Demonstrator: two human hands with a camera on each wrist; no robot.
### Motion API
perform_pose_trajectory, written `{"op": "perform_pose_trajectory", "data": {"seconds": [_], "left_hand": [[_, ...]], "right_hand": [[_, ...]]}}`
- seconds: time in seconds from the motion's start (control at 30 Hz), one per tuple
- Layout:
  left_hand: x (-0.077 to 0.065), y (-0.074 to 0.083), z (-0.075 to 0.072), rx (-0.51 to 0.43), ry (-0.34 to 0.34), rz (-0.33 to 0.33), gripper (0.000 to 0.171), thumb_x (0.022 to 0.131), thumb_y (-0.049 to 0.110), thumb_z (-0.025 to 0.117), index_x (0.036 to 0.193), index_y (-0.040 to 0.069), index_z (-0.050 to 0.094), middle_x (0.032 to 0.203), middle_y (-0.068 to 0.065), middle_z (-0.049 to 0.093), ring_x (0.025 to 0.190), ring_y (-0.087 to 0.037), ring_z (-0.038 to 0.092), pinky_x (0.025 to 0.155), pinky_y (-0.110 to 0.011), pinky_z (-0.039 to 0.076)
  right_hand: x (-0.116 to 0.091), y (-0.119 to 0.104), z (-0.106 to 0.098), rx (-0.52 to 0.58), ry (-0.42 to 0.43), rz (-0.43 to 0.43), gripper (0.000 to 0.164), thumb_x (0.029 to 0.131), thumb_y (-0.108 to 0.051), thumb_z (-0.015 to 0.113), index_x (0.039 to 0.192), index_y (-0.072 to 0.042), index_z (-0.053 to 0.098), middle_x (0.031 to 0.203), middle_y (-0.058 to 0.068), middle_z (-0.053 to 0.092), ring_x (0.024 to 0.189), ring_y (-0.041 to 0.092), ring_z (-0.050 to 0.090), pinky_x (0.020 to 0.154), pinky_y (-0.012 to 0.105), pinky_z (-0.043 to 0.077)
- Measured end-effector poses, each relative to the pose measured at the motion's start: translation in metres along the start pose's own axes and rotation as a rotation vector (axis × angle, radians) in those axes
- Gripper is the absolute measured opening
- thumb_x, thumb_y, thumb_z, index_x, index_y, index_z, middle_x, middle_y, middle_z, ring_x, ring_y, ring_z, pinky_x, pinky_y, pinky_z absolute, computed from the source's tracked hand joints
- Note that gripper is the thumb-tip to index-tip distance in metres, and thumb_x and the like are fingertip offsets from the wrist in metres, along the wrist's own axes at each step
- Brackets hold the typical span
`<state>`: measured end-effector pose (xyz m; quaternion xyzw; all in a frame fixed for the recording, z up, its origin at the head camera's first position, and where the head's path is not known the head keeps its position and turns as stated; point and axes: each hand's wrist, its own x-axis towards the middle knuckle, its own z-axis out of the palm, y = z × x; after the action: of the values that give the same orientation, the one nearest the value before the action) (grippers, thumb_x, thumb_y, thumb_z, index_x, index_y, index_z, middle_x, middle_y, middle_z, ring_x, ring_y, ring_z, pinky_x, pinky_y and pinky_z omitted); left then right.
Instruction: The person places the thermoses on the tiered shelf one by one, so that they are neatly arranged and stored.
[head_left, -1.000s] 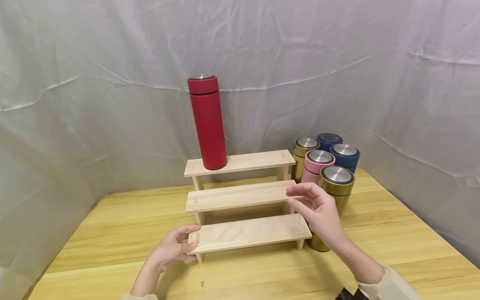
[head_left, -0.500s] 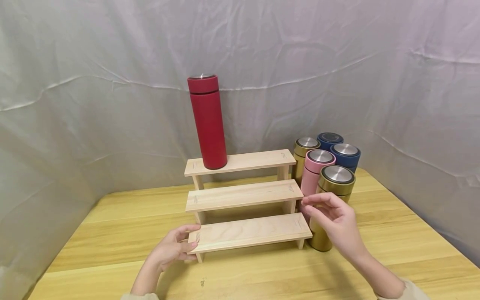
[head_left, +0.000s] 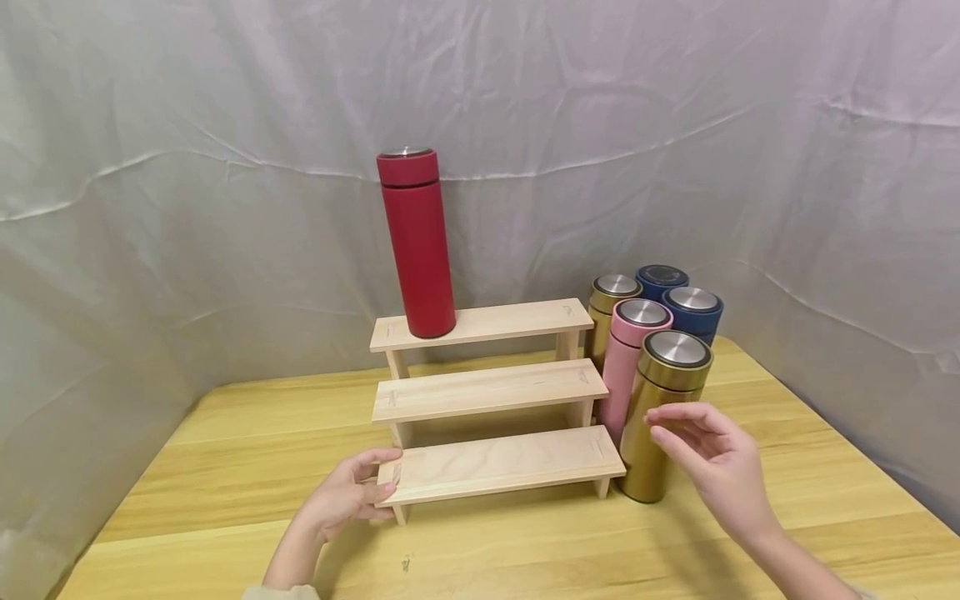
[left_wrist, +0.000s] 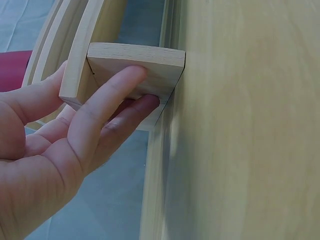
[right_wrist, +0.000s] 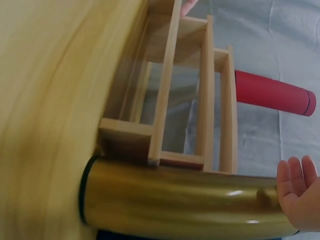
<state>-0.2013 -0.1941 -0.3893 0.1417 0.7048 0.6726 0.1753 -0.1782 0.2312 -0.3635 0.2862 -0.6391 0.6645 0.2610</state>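
Note:
A three-tier wooden step shelf [head_left: 491,464] stands on the table. My left hand [head_left: 341,500] holds the left end of its lowest step, thumb on the board and fingers against the leg [left_wrist: 135,75] in the left wrist view. My right hand [head_left: 720,467] hovers beside the front gold thermos [head_left: 647,442], fingers loosely bent and thumb apart, holding nothing. Whether the fingertips touch that thermos cannot be told. On the left part of the top step stands a tall red thermos [head_left: 420,250], upright with a steel-topped lid.
Right of the shelf, a pink thermos [head_left: 621,371], a second gold thermos [head_left: 600,325] and two blue thermoses [head_left: 694,312] stand close together behind the front gold one. A grey cloth [head_left: 225,250] hangs behind the wood-grain table [head_left: 225,467].
My right hand has moved right and down, from the shelf's right end to the front gold thermos. The left hand keeps its hold, and the shelf and thermoses stay put.

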Motion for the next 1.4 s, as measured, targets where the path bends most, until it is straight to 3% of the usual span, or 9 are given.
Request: {"op": "perform_pose_trajectory", "data": {"seconds": [0.13,0.33,0.47,0.57,0.83,1.0,1.13,1.3,1.4], "left_hand": [[0.000,0.000,0.000,0.000,-0.003,0.003,0.055,0.086,0.003,0.056,0.129,-0.015,0.026,0.132,-0.042,0.009,0.100,-0.034,0.050,0.077,-0.048,0.049],[0.001,0.001,-0.001,-0.011,-0.012,0.002,0.054,0.086,0.000,0.054,0.129,-0.015,0.025,0.132,-0.044,0.003,0.095,-0.027,0.051,0.078,-0.048,0.049],[0.001,0.001,-0.001,-0.005,-0.012,0.004,0.053,0.086,0.000,0.054,0.129,-0.015,0.026,0.131,-0.045,0.001,0.098,-0.028,0.050,0.078,-0.048,0.049],[0.001,0.001,-0.002,-0.002,-0.010,0.006,0.053,0.086,0.000,0.054,0.129,-0.015,0.026,0.131,-0.045,0.000,0.099,-0.029,0.050,0.078,-0.048,0.049],[0.000,0.001,-0.002,-0.005,-0.004,0.003,0.053,0.086,0.000,0.054,0.129,-0.014,0.027,0.132,-0.043,0.005,0.095,-0.026,0.051,0.077,-0.048,0.049],[0.000,0.000,-0.001,-0.004,-0.002,0.005,0.054,0.086,0.001,0.055,0.128,-0.015,0.027,0.132,-0.043,0.006,0.099,-0.033,0.049,0.077,-0.048,0.050],[0.000,0.000,-0.001,-0.007,0.001,0.000,0.055,0.085,0.003,0.057,0.128,-0.014,0.028,0.131,-0.045,0.004,0.106,-0.044,0.043,0.077,-0.048,0.049],[0.000,-0.001,-0.001,-0.013,0.002,-0.003,0.056,0.085,0.004,0.058,0.128,-0.014,0.028,0.131,-0.046,0.004,0.107,-0.044,0.043,0.077,-0.048,0.049],[0.000,-0.001,-0.001,-0.013,0.001,-0.001,0.056,0.085,0.004,0.058,0.128,-0.014,0.028,0.131,-0.045,0.005,0.107,-0.045,0.043,0.077,-0.048,0.049]], "right_hand": [[-0.008,0.017,-0.017,0.029,0.010,-0.002,0.027,0.076,0.020,0.055,0.102,0.018,0.052,0.099,0.028,0.057,0.093,0.028,0.058,0.081,0.028,0.049],[-0.005,-0.021,-0.006,-0.062,0.059,0.023,0.022,0.075,0.019,0.057,0.097,0.018,0.053,0.096,0.017,0.061,0.089,0.017,0.060,0.077,0.023,0.050],[-0.010,0.004,-0.030,-0.016,0.079,-0.012,0.029,0.073,0.021,0.059,0.101,0.019,0.052,0.100,0.021,0.059,0.090,0.021,0.060,0.074,0.024,0.051],[-0.018,0.040,-0.061,-0.006,0.081,-0.037,0.037,0.071,0.025,0.058,0.106,0.019,0.050,0.105,0.028,0.055,0.094,0.025,0.058,0.074,0.025,0.051],[-0.026,0.085,-0.093,-0.195,0.141,0.030,0.057,0.067,0.022,0.064,0.119,0.010,0.045,0.116,0.031,0.046,0.104,0.033,0.050,0.078,0.027,0.050],[-0.019,0.082,-0.084,-0.353,0.157,0.081,0.073,0.065,0.016,0.070,0.129,0.000,0.038,0.122,0.021,0.045,0.107,0.024,0.048,0.079,0.020,0.048],[-0.011,0.054,-0.058,-0.454,0.162,0.152,0.080,0.066,0.012,0.072,0.134,-0.003,0.031,0.119,0.008,0.046,0.103,0.011,0.047,0.077,0.012,0.045],[0.000,0.008,-0.021,-0.510,0.134,0.243,0.078,0.071,0.009,0.069,0.135,-0.004,0.026,0.114,-0.005,0.043,0.099,0.001,0.043,0.075,0.009,0.042],[-0.003,0.028,-0.031,-0.514,0.100,0.265,0.083,0.072,0.003,0.071,0.138,-0.011,0.023,0.117,0.001,0.044,0.101,0.004,0.043,0.075,0.010,0.043]]}}
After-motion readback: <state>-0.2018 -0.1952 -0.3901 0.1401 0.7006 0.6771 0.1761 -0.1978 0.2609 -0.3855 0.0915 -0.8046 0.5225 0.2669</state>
